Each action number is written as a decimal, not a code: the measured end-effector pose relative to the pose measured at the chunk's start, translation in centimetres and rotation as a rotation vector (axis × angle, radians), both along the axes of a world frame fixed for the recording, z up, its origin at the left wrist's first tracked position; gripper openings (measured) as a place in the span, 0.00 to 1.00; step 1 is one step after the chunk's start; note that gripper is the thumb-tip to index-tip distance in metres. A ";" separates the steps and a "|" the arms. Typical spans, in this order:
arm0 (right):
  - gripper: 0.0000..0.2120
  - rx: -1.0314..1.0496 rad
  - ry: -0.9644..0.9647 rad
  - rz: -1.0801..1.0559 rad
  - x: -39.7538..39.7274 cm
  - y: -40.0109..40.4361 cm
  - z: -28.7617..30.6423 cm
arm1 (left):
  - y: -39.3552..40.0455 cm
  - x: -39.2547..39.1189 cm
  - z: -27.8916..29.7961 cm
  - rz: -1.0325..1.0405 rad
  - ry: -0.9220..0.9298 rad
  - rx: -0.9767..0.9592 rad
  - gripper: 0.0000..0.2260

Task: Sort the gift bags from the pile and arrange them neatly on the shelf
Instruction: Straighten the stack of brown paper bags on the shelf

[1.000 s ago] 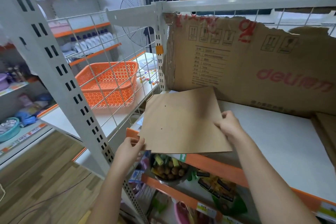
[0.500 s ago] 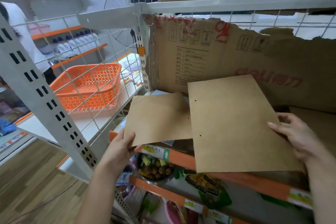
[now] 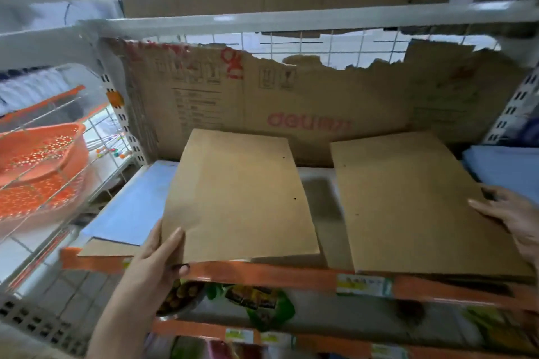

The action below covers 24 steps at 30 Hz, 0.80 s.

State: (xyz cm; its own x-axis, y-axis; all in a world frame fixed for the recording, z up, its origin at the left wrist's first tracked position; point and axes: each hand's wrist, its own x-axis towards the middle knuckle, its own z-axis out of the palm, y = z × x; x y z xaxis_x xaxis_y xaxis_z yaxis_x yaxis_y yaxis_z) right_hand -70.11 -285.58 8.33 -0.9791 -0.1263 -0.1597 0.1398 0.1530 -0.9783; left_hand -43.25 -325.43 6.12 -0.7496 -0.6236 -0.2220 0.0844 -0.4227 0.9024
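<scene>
Two flat brown paper gift bags lie on the white shelf (image 3: 318, 183). My left hand (image 3: 159, 253) pinches the front left corner of the left brown bag (image 3: 239, 198), thumb on top, fingers under it. The right brown bag (image 3: 414, 201) lies flat beside it with a gap between them. My right hand (image 3: 513, 218) rests with straight fingers on the right bag's right edge. Under the left bag lies a flat blue bag (image 3: 134, 201), with another brown one (image 3: 108, 249) beneath at the shelf front. More blue bags (image 3: 504, 166) lie at the far right.
A torn cardboard sheet (image 3: 291, 102) stands against the wire back of the shelf. An orange perforated basket (image 3: 40, 166) sits on the neighbouring shelf at left behind a wire divider. The orange shelf lip (image 3: 262, 274) runs along the front; packaged goods fill the shelf below.
The view has swung right and closer to the shelf. The left bag has moved further onto the shelf, and the right bag has been laid flat further right, opening a gap between them.
</scene>
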 end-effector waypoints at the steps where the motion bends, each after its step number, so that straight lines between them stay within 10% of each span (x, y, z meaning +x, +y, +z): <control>1: 0.43 0.005 -0.016 -0.010 0.4 -0.1 0.6 | 0.6 -0.5 -0.2 -0.017 0.004 -0.010 0.11; 5: 0.23 0.169 -0.077 -0.011 -0.7 0.7 -1.0 | 3.4 -2.0 -0.5 -0.066 -0.017 -0.087 0.12; 24: 0.18 0.916 0.362 -0.038 -4.2 4.6 -1.0 | 19.4 -13.1 -1.3 -0.320 -0.061 -0.214 0.13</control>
State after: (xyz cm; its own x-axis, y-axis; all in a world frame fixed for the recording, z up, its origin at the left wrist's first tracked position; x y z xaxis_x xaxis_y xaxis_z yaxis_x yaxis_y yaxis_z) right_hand -74.29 -280.96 7.36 -0.9890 -0.0710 0.1298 -0.1243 0.8746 -0.4686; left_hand -56.37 -306.02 4.87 -0.9034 -0.3969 -0.1624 -0.0777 -0.2210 0.9722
